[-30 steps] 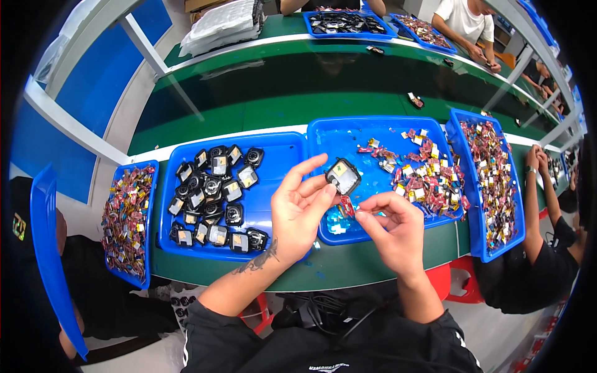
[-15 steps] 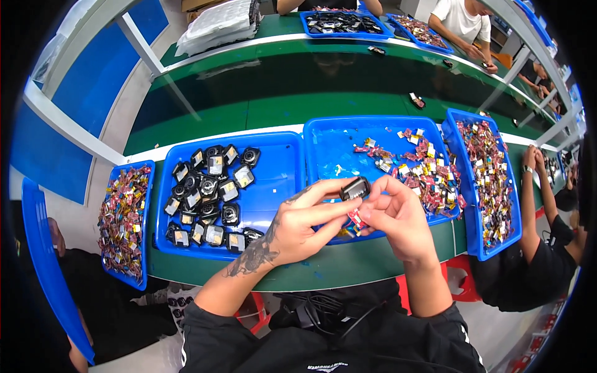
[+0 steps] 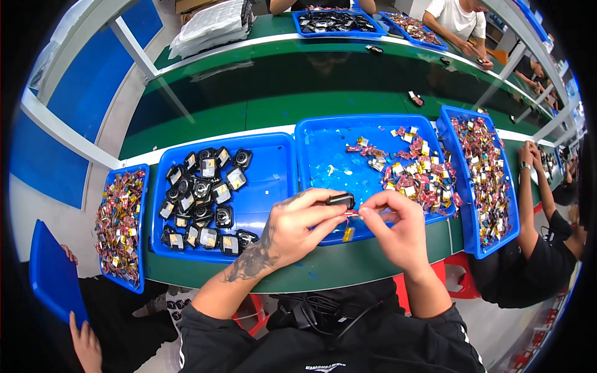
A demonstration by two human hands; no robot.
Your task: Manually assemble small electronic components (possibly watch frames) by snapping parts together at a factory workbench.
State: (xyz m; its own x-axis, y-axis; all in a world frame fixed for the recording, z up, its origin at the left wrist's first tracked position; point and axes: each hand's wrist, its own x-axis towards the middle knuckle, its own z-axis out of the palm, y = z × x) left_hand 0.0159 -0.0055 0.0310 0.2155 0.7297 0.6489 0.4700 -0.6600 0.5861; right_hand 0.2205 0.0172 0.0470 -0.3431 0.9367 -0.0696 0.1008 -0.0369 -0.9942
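My left hand (image 3: 297, 222) is closed around a small black plastic case (image 3: 341, 199), holding it over the front of the blue tray in the middle. Just below the case is a small red circuit board (image 3: 351, 213), at my left fingertips. The thumb and forefinger of my right hand (image 3: 401, 229) pinch the board's right end. A yellow, foil-like piece (image 3: 348, 234) hangs under the board, blurred. Whether the board is still joined to the case is hidden by my fingers.
Left of centre, a blue tray (image 3: 273, 233) carries black cases. The middle tray (image 3: 314, 127) holds loose circuit boards. Narrower trays of boards flank them, one at left (image 3: 142, 248) and one at right (image 3: 477, 239). Co-workers sit nearby; one grips a blue tray (image 3: 55, 273) at lower left.
The black case has tilted and dropped slightly in my left hand. The red board now lies edge-on, with the yellow piece hanging below it. At lower left, the co-worker's tray has shifted and turned.
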